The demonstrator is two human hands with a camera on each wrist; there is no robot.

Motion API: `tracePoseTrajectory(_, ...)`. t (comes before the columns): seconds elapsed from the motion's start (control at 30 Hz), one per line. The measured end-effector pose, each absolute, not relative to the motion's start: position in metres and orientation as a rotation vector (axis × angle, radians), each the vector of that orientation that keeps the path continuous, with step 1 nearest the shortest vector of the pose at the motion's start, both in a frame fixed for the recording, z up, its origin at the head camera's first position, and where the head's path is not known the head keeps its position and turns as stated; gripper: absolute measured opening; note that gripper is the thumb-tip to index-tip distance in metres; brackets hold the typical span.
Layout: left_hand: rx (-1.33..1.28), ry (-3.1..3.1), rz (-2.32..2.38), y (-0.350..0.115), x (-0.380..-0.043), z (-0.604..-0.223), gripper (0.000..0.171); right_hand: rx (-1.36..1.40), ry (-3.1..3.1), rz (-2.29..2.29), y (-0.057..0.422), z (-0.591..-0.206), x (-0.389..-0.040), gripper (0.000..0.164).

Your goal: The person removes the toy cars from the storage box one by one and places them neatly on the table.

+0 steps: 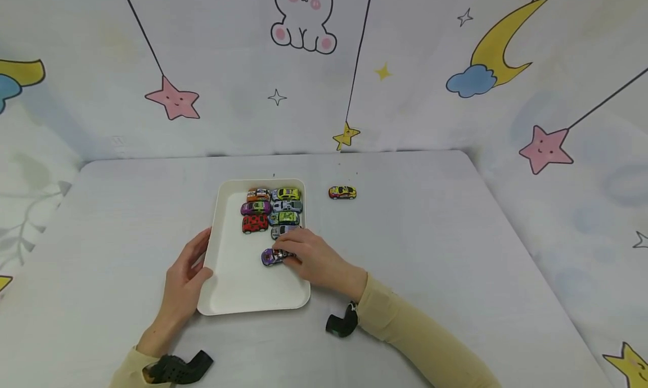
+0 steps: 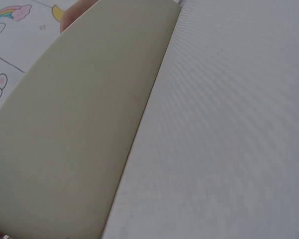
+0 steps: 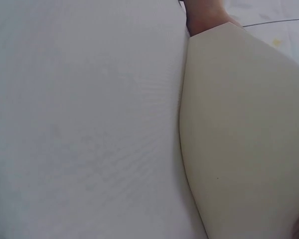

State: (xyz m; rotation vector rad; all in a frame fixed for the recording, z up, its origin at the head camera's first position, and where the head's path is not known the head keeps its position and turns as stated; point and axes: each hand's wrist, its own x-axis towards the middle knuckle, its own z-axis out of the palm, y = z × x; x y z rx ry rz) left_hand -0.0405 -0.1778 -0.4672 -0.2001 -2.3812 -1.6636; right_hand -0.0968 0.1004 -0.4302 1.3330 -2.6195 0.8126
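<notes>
My right hand (image 1: 316, 261) reaches over the right rim of a white tray (image 1: 238, 287) and pinches a purple toy car (image 1: 270, 257) above the tray floor. At the tray's left edge, my left hand (image 1: 184, 281) holds the side, thumb by the rim. Toy cars stand in two columns at the tray's far end: orange (image 1: 259, 194), purple-green (image 1: 255, 208) and red (image 1: 255, 224) on the left; yellow (image 1: 286, 194), pale blue (image 1: 287, 206), green (image 1: 284, 219) and grey (image 1: 284, 231) on the right. My right fingers partly cover the grey one.
A yellow and red toy car (image 1: 342, 192) sits on the white-covered table (image 1: 430, 236), right of the tray. Behind the table hangs a cartoon-printed cloth (image 1: 228, 56). Both wrist views show mostly the tray's outer wall (image 2: 79, 119) and tablecloth.
</notes>
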Motion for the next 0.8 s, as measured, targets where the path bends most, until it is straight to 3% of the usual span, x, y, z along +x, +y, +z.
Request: tracePoseTrajectory(0.8,-0.184,-2.408,-1.635,-0.1776,-0.0395,-0.4663,0.073,1.336,-2.586,0.833,0.1008,-0.4315,-0.0954,0.029)
